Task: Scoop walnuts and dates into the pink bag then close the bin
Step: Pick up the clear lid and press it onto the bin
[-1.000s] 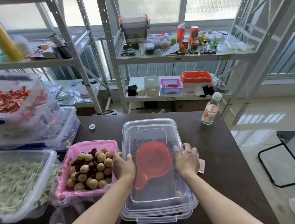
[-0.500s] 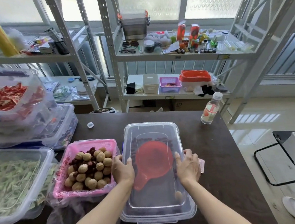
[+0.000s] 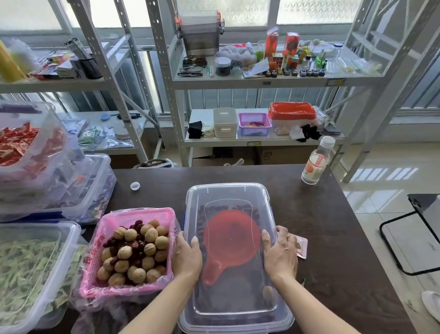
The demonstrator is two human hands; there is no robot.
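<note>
Far left on the dark worktop (image 3: pixel 323 227), a clear tub of green strips (image 3: pixel 24 274). Next, the pink bag (image 3: pixel 96 245) lining a basket, heaped with walnuts (image 3: pixel 130 234) and dates (image 3: pixel 135 246). Left hand (image 3: pixel 186 256) presses on the bin lid's (image 3: pixel 226 192) left edge, thumb on top, fingers curled over the rim. The clear bin (image 3: pixel 236 323) sits centre, lid on, red scoop (image 3: pixel 230 240) inside beneath it. Right hand (image 3: pixel 281 254) has its grip clamped on the lid's right edge. Beyond, a small bottle (image 3: pixel 317 164) stands near the worktop's far corner.
</note>
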